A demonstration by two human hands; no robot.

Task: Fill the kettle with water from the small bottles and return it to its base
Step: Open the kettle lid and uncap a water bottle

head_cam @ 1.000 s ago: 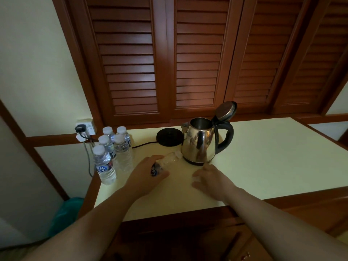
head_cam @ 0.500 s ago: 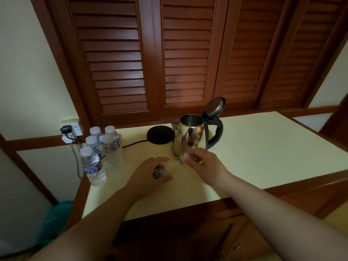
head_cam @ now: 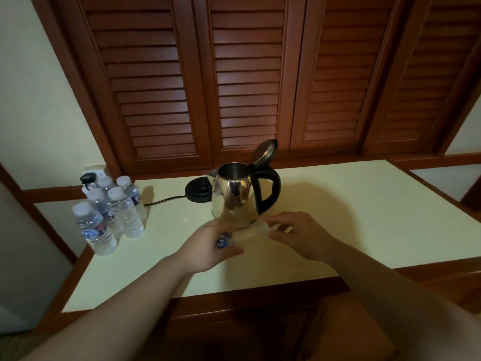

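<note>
Head view shows both forearms reaching in over the front edge of the counter [head_cam: 364,204] to meet just in front of the kettle. Nearest, the left hand [head_cam: 208,250] wraps its fingers around the body of a small bottle [head_cam: 243,234] lying almost sideways, neck pointing right, which steadies it against a twist. Touching that neck end, the right hand [head_cam: 299,237] curls its fingertips around what is probably the cap, though blur keeps me from telling whether it is on or already loose; opening the bottle looks like the step in hand. Just behind, mid-counter, the kettle [head_cam: 240,195] stands off its base with its lid [head_cam: 264,152] tipped back, so the mouth is ready for pouring. The black base [head_cam: 199,190] sits just beside the kettle's left, its cord running toward the back left corner. Near the left edge, five capped bottles [head_cam: 112,212] stand clustered, seemingly the supply left to pour.
</note>
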